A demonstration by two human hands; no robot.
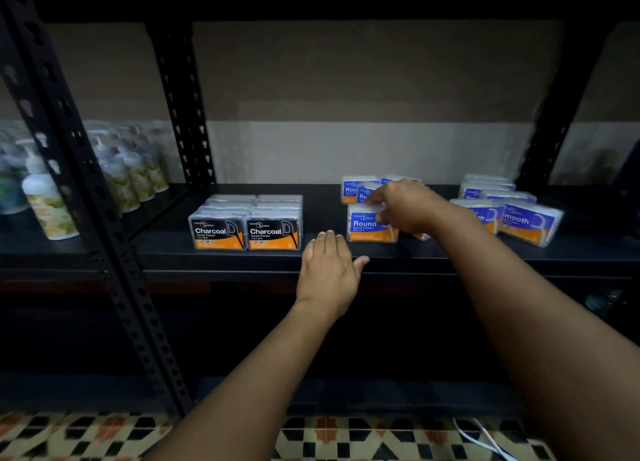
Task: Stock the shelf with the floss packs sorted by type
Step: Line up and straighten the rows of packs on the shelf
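On the black shelf (381, 252) stand three groups of floss packs. Black Charcoal packs (246, 225) sit in two neat rows at the left. Blue Round packs (369, 223) are in the middle, and blue Smooth packs (519, 218) lie loosely at the right. My right hand (407, 206) reaches over the Round group, its fingers curled on the top of the front Round pack; part of that group is hidden behind it. My left hand (329, 273) lies flat with straight fingers on the shelf's front edge, between the Charcoal and Round packs, holding nothing.
Pump bottles (45, 197) with floral labels fill the neighbouring shelf bay at the left, behind a black perforated upright (86, 183). Another upright (183, 114) stands at the back. A patterned tile floor (346, 440) and a white cable (485, 440) show below.
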